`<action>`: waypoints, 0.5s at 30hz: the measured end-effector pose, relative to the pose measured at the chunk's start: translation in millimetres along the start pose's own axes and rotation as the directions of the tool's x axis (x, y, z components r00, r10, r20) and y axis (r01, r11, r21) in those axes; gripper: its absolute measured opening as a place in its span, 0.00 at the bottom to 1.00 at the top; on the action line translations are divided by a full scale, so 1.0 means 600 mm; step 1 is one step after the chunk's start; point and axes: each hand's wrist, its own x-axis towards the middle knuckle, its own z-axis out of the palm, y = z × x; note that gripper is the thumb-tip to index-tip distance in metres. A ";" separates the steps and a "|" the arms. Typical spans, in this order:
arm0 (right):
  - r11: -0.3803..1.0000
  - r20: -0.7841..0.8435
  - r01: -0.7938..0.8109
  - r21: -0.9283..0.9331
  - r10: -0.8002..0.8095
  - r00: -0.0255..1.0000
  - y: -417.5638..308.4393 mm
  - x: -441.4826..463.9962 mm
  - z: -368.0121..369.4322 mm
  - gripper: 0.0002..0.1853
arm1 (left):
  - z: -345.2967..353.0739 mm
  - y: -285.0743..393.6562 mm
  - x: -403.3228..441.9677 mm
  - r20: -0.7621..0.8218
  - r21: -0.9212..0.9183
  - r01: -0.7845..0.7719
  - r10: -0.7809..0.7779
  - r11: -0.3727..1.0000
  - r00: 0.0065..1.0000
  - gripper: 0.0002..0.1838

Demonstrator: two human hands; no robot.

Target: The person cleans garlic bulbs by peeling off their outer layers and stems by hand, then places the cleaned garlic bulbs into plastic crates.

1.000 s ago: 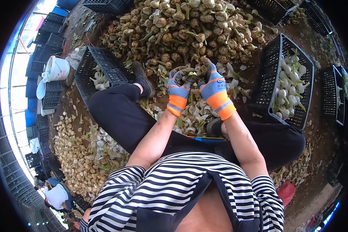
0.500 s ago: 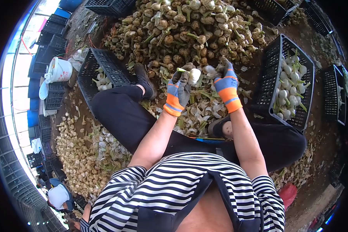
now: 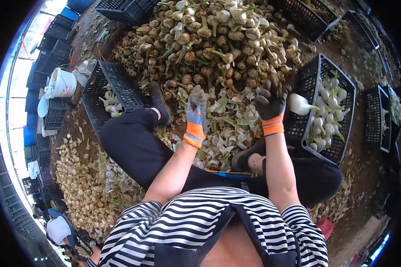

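Note:
My right hand (image 3: 272, 102), in a grey and orange work glove, is open with its fingers spread, palm towards the crate side. Just right of it, apart from the fingers, a peeled white garlic bulb (image 3: 300, 105) with a short green stem appears over the near wall of a black plastic crate (image 3: 294, 127). Inside that crate lie several clean garlic bulbs (image 3: 329, 104). My left hand (image 3: 196, 111), gloved in blue, orange and grey, hovers above loose garlic skins (image 3: 227, 120); its fingers point forward and nothing shows in them.
A large heap of unpeeled garlic (image 3: 209, 44) rises ahead. Another black crate (image 3: 109, 89) holding some bulbs stands left, near a white bucket (image 3: 63, 83). More garlic (image 3: 82, 182) covers the ground behind my left leg. A person (image 3: 59, 229) is at lower left.
The garlic bulb that was in my left hand is now at the right crate's edge, out of both hands. My right hand has moved right and spread its fingers; my left hand has moved slightly left.

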 end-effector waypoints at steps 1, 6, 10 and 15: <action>0.976 -0.230 -0.078 -0.205 0.030 0.973 -0.010 0.045 -0.037 0.17 | -0.012 -0.016 0.010 -0.015 -0.013 -0.077 0.077 0.997 0.997 0.24; -0.805 -0.092 -0.386 -0.451 -0.388 0.917 0.082 0.266 -0.091 0.26 | -0.014 0.003 0.013 -0.163 0.025 0.036 -0.032 0.999 0.986 0.26; -0.836 -0.202 -0.453 -0.310 -0.407 0.891 0.103 0.322 -0.109 0.25 | -0.043 -0.023 0.038 -0.008 0.011 -0.058 0.058 0.998 0.998 0.29; 0.123 -0.448 -0.436 -0.891 -0.381 0.809 0.064 0.234 -0.147 0.10 | -0.046 -0.036 0.045 0.202 0.340 -0.305 0.247 0.890 0.948 0.36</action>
